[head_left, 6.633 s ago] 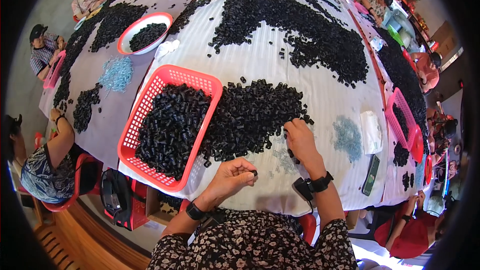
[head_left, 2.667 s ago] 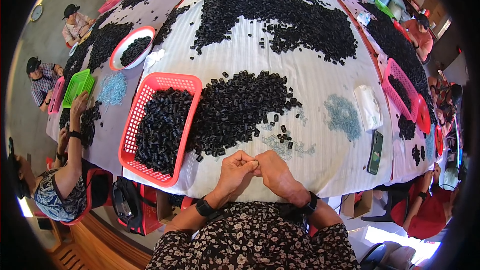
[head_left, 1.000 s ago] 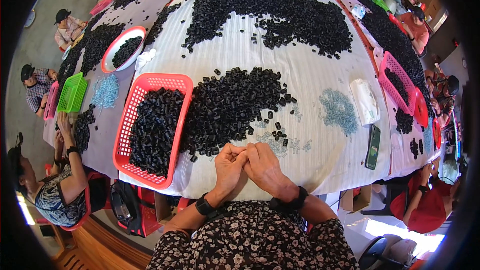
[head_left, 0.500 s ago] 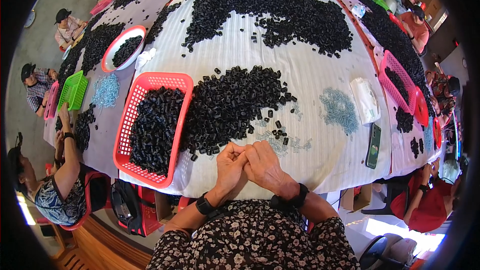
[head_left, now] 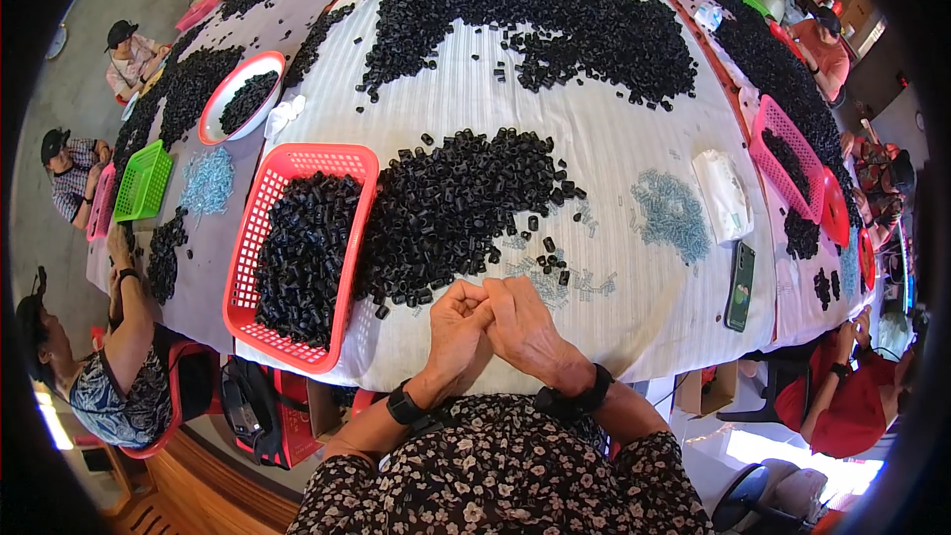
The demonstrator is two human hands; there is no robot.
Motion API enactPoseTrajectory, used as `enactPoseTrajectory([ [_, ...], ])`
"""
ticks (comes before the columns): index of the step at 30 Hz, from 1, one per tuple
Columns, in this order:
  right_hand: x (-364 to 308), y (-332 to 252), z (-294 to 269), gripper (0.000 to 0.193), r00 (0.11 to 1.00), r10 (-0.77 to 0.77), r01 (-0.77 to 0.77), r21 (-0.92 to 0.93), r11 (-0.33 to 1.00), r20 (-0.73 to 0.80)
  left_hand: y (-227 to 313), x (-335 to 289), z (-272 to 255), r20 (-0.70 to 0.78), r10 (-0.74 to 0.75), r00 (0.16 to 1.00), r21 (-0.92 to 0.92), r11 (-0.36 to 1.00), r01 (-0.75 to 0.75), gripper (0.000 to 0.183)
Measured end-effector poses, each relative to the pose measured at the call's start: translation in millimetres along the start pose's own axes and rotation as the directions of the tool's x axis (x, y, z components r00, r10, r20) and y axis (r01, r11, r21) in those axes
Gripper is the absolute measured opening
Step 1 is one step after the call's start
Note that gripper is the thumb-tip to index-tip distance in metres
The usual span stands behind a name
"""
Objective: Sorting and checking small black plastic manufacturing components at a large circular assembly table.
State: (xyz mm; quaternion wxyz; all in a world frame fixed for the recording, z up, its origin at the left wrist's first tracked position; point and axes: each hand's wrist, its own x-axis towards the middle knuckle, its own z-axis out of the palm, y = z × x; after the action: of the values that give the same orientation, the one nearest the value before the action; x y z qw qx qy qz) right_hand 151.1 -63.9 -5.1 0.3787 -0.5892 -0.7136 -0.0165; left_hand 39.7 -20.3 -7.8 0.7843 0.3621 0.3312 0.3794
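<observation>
Over the near edge of the table, my left hand [head_left: 459, 327] and my right hand [head_left: 527, 332] meet with fingers pinched together. Whatever lies between the fingertips is hidden or too small to name. Just beyond them spreads a heap of small black plastic pieces [head_left: 466, 203], with a few loose black pieces [head_left: 552, 260] near my right fingers. Small clear parts [head_left: 589, 280] lie scattered beside these. To the left stands a red perforated basket [head_left: 367, 173] filled with black pieces. Farther right is a pile of small clear bluish parts [head_left: 671, 215].
A white packet [head_left: 723, 196] and a dark phone [head_left: 739, 287] lie at the right. A larger mass of black pieces [head_left: 594, 35] covers the far table. At left are a red-rimmed bowl [head_left: 211, 122] and a green basket [head_left: 144, 181]. Other people [head_left: 119, 367] sit along both sides.
My hands stay together with only slight finger movement. At the left, a neighbour's hand has drawn down from the green basket.
</observation>
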Motion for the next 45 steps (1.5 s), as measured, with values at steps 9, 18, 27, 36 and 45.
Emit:
enactPoseTrajectory([
  [9,6.0,-0.7,-0.2,0.042,0.998,-0.035,0.036,-0.022,0.999,0.045,-5.0,-0.2,-9.2,-0.003,0.106,0.994,-0.089,0.99,-0.106,0.011],
  [18,3.0,1.7,-0.8,0.025,0.996,-0.071,0.074,-0.054,0.996,0.054,-5.1,-2.3,-10.6,-0.02,0.11,0.994,0.121,0.987,-0.107,0.011],
  [27,0.9,-1.2,2.6,0.032,0.999,-0.029,0.029,0.023,0.999,-0.023,-3.0,-2.8,-5.8,-0.068,0.072,0.995,0.164,0.985,-0.06,0.014],
  [36,-0.5,3.0,8.5,0.026,0.998,0.04,-0.037,0.052,0.998,-0.054,-4.4,0.9,-6.8,-0.071,0.049,0.996,-0.054,0.997,-0.052,0.013],
  [45,3.4,4.4,-2.8,0.022,0.999,-0.04,0.04,0.006,0.999,0.021,0.0,-0.8,-4.6,-0.041,-0.03,0.999,-0.068,0.997,0.027,0.015],
])
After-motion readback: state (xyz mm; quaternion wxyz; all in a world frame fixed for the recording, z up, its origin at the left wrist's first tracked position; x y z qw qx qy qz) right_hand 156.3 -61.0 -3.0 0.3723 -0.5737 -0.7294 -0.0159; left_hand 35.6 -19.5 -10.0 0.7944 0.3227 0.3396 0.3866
